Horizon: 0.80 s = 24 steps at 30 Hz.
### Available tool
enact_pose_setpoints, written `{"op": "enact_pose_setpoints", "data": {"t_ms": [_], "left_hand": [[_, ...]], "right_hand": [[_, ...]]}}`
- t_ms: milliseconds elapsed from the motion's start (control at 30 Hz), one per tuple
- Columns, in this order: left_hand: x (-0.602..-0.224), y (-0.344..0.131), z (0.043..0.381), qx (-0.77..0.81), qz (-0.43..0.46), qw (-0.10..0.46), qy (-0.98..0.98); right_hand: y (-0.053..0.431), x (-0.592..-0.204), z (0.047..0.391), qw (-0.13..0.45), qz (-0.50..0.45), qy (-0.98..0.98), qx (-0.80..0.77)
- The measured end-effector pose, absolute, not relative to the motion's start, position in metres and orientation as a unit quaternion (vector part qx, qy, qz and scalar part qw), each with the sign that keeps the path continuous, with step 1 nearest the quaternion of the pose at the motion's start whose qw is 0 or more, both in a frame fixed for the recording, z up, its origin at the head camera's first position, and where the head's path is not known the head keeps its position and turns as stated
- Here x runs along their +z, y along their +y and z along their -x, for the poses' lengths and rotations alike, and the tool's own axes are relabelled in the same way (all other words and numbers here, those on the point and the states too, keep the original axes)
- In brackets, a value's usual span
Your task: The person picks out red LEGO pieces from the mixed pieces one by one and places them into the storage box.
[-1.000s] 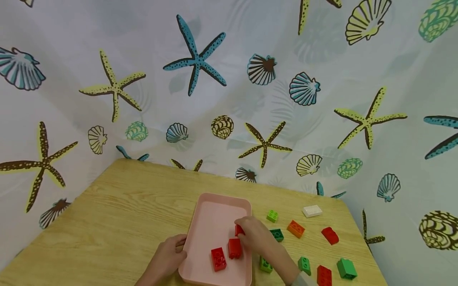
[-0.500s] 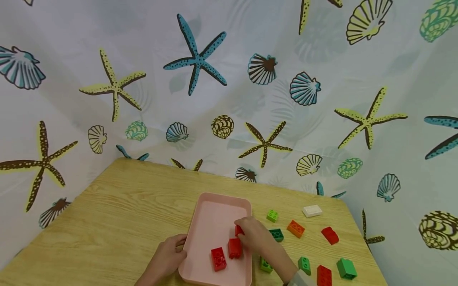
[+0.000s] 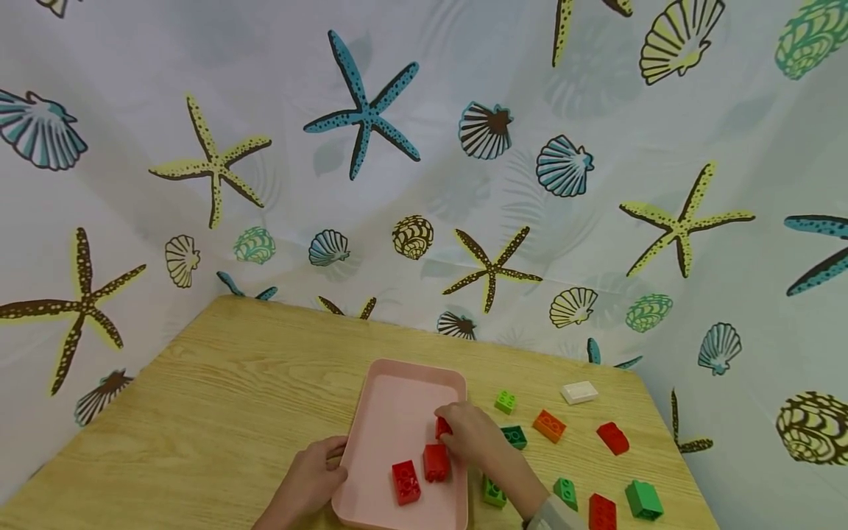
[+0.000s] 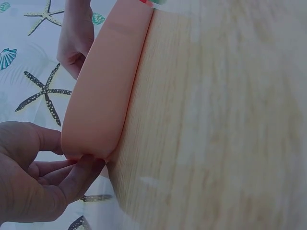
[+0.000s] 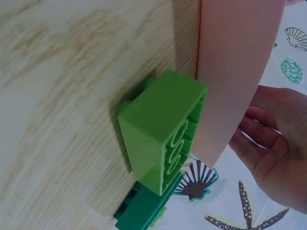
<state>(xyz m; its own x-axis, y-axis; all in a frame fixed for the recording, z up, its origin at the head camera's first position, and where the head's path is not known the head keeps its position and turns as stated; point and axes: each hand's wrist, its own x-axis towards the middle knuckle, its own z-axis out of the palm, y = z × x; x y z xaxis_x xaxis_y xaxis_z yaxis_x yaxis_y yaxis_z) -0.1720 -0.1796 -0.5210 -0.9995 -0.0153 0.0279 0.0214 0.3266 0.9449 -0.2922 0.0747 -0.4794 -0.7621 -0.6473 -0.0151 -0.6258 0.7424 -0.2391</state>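
A pink tray (image 3: 387, 405) lies on the wooden table, its side wall showing in both wrist views. My left hand (image 3: 311, 475) grips its left edge; in the left wrist view the thumb (image 4: 48, 140) is at the rim and the curled fingers (image 4: 79, 179) meet the wall. Inside the tray, my right hand (image 3: 467, 434) pinches a red toy brick (image 3: 441, 427), mostly hidden by the fingers. Two more red bricks lie nearer me: one (image 3: 436, 462) just below that hand, another (image 3: 405, 482) to its left with studs up.
Right of the tray lie a light green brick (image 5: 163, 129) on its side, a dark green brick (image 3: 513, 437), a small lime brick (image 3: 506, 401), an orange brick (image 3: 549, 425), a white brick (image 3: 579, 392) and several red and green ones. A patterned cloth (image 3: 424, 147) hangs behind the table.
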Motion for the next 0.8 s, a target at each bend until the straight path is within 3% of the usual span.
{"op": "enact_pose_setpoints", "data": {"t_ms": [800], "left_hand": [[-0.5200,-0.1794,0.1699,-0.572,0.005,0.011,-0.820]], "right_hand": [[0.0735,-0.4873,0.2984,0.049,0.356,0.928,-0.098]]}}
